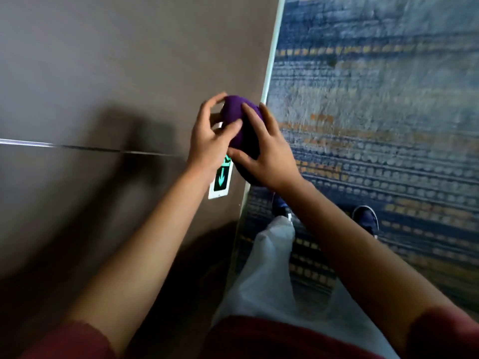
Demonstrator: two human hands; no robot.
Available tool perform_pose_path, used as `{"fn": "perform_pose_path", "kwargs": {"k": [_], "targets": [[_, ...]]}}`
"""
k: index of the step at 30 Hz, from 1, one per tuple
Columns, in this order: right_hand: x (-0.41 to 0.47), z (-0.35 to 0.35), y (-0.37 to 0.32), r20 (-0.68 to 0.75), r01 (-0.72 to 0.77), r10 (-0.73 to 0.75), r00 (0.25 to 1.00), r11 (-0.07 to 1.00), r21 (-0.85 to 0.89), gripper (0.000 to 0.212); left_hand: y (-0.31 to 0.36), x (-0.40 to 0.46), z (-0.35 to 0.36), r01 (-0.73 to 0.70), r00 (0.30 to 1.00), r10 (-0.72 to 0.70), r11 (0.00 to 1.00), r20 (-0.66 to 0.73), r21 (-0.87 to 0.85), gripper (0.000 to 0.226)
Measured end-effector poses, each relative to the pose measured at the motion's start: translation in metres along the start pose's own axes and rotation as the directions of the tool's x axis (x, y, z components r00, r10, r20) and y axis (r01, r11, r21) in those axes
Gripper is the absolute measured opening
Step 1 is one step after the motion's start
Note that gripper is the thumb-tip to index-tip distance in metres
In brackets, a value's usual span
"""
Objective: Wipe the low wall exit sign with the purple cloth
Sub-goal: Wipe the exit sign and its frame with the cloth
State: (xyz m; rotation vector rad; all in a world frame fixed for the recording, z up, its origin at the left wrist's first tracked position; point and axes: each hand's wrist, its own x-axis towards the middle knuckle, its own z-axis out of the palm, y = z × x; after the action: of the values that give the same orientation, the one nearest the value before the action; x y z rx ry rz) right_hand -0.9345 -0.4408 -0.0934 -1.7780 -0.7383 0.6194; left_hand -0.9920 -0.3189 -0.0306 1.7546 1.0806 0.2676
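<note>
Head view looks down on the cloth (239, 117), a purple bundle bunched between both hands just in front of the sign (220, 178), low on the wall (103, 73). It looks soft, light and limp: the kind of thing that squashes to whatever shape the fingers give it, will not slip, and cannot be harmed by a firm squeeze. The best hold is probably a wad in the palm with a flat pad of fabric left proud to meet the sign. The left hand (210, 141) has its thumb and fingers curled round the near side of the bundle; the right hand (267, 156) lies over the far side with fingers spread and thumb hooked under, so each grip is closed on the cloth, neither squeezing hard as far as I can judge.

The sign is a small flat plate with a pale frame and a green arrow, mostly hidden by the hands; only its lower part shows. It looks rigid and fixed flush to the wall, so it should take pressure, though its raised rim could snag loose fabric.

Room is tight to one side: the pale skirting strip (269, 73) and patterned carpet (375, 99) lie just beside the sign. Along the wall the other way there is free space. The person's shoes (365, 218) stand on the carpet near the skirting.
</note>
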Motion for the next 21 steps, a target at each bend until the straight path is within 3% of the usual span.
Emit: {"fn": "perform_pose_path", "kwargs": {"k": [6, 9, 15, 21], "targets": [[0.024, 0.087, 0.063, -0.205, -0.004, -0.007, 0.979, 0.999, -0.052, 0.081, -0.077, 0.054, -0.006, -0.21, 0.977, 0.203, 0.958, 0.058, 0.195, 0.069], [0.037, 0.125, 0.1, -0.187, 0.068, -0.056, 0.981, 0.996, 0.06, 0.079, -0.114, 0.08, -0.013, -0.281, 0.96, 0.278, 0.941, 0.042, 0.191, 0.072], [0.063, 0.185, 0.171, -0.2, 0.196, -0.179, 0.963, 0.978, 0.07, 0.08, -0.21, 0.115, -0.018, -0.305, 0.952, 0.307, 0.949, -0.014, 0.08, 0.062], [0.078, 0.214, 0.222, -0.227, 0.387, -0.369, 0.901, 0.921, 0.042, 0.069, -0.268, 0.135, -0.022, -0.51, 0.853, 0.52, 0.849, -0.04, 0.14, 0.069]]}}
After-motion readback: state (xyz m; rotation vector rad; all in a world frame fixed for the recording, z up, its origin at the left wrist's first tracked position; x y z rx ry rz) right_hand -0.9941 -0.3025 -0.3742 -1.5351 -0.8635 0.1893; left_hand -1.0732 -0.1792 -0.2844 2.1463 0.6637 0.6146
